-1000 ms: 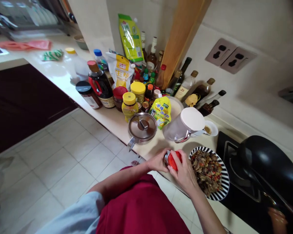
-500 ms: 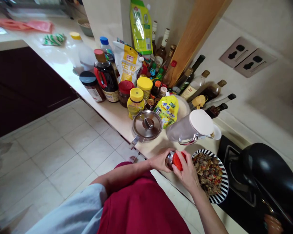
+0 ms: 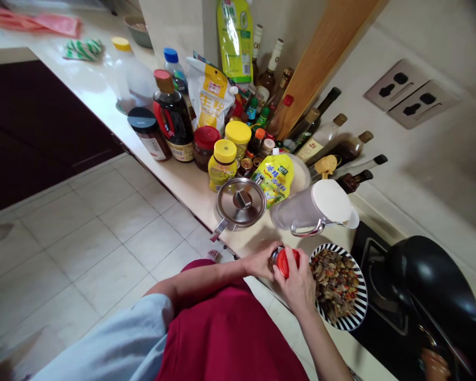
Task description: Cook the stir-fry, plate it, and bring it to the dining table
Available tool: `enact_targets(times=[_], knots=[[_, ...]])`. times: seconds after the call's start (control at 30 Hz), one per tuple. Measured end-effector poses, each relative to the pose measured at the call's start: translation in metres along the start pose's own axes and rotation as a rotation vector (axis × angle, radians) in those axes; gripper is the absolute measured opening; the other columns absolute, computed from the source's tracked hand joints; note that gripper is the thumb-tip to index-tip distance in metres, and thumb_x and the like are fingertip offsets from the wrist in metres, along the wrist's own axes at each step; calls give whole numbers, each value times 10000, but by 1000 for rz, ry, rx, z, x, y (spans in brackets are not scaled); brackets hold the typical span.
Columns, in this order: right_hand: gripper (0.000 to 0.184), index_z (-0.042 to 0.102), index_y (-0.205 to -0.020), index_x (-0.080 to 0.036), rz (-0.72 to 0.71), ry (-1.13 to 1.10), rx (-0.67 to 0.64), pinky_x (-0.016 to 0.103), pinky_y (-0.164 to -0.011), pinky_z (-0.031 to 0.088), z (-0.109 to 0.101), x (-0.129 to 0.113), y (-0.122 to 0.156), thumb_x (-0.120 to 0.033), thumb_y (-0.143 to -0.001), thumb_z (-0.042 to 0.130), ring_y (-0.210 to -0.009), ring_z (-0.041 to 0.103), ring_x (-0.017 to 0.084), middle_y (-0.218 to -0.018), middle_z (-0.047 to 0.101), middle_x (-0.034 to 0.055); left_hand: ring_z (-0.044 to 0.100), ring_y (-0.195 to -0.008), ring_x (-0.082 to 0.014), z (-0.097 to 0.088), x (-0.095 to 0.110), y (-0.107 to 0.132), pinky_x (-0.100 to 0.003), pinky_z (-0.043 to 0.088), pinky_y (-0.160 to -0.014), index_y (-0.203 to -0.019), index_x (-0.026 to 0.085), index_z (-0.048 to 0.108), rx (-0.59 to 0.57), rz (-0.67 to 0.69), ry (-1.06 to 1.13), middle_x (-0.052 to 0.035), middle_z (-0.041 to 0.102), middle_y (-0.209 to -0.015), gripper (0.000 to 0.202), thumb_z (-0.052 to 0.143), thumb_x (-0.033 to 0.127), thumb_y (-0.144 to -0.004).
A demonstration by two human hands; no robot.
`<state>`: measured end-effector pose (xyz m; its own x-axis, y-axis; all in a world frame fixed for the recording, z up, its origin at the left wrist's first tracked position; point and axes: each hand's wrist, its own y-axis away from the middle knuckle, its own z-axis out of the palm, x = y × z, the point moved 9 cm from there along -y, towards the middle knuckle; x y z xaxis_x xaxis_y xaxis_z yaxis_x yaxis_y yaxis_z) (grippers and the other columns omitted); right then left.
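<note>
My left hand (image 3: 259, 260) wraps round the body of a small jar (image 3: 275, 257) with a red lid (image 3: 286, 261), held over the counter's front edge. My right hand (image 3: 299, 283) grips that red lid from the right side. Just right of the hands sits a black-and-white striped bowl (image 3: 360, 307) filled with a cooked stir-fry of dark pieces and red bits.
A steel pot with lid (image 3: 240, 203), a clear jug with white lid (image 3: 313, 211) and a yellow seasoning pouch (image 3: 275, 179) stand behind the hands. Many sauce bottles and jars (image 3: 206, 137) crowd the counter corner. A black wok (image 3: 436, 286) sits on the stove at right.
Both hands stay on the red-lidded jar; the right hand has shifted slightly on the lid. The view has drifted a little, so the counter items sit lower and to the right.
</note>
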<state>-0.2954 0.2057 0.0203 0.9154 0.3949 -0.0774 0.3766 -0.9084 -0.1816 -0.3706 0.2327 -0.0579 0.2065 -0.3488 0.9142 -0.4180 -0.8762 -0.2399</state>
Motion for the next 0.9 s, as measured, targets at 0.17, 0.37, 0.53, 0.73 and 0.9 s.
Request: enact_targets(times=[0.17, 0.37, 0.53, 0.73, 0.9], knots=[[555, 427, -1361, -216, 24, -42, -56, 420, -763, 542, 2, 4, -2, -458, -863, 479, -974, 569, 288, -1188, 469, 153, 523, -1082, -285, 2, -4, 3, -413, 421, -972, -1250, 134, 391, 39, 5, 36, -147, 535, -1176, 846, 774, 338, -523], [565, 457, -1347, -188, 193, 41, 73, 411, -687, 534, 6, 3, 2, -477, -862, 482, -962, 568, 316, -1154, 493, 174, 521, -1070, -265, 14, -14, 13, -404, 433, -962, -1280, 147, 344, 146, -97, 45, -145, 526, -1173, 793, 722, 319, -604], [625, 391, -1401, -183, 314, 73, 71, 426, -621, 521, 5, 2, 3, -511, -872, 451, -885, 582, 317, -1154, 472, 202, 508, -1092, -289, 14, -14, 16, -424, 440, -958, -1313, 140, 301, 144, -93, 32, -164, 495, -1211, 878, 748, 311, -577], [735, 235, -1465, -214, 249, -110, -49, 472, -746, 534, -2, 4, 0, -549, -856, 475, -1054, 560, 354, -1339, 375, 221, 511, -1140, -299, 10, -12, 15, -406, 437, -974, -1391, 141, 224, 11, -73, 64, -182, 462, -1295, 1007, 782, 343, -577], [924, 173, -1477, -171, 288, -138, -69, 519, -887, 493, -10, 10, 3, -567, -763, 605, -1230, 447, 413, -1425, 318, 249, 449, -1232, -331, 8, -8, 15, -437, 392, -1030, -1440, 157, 137, 20, -1, 86, -197, 383, -1378, 1095, 779, 336, -571]])
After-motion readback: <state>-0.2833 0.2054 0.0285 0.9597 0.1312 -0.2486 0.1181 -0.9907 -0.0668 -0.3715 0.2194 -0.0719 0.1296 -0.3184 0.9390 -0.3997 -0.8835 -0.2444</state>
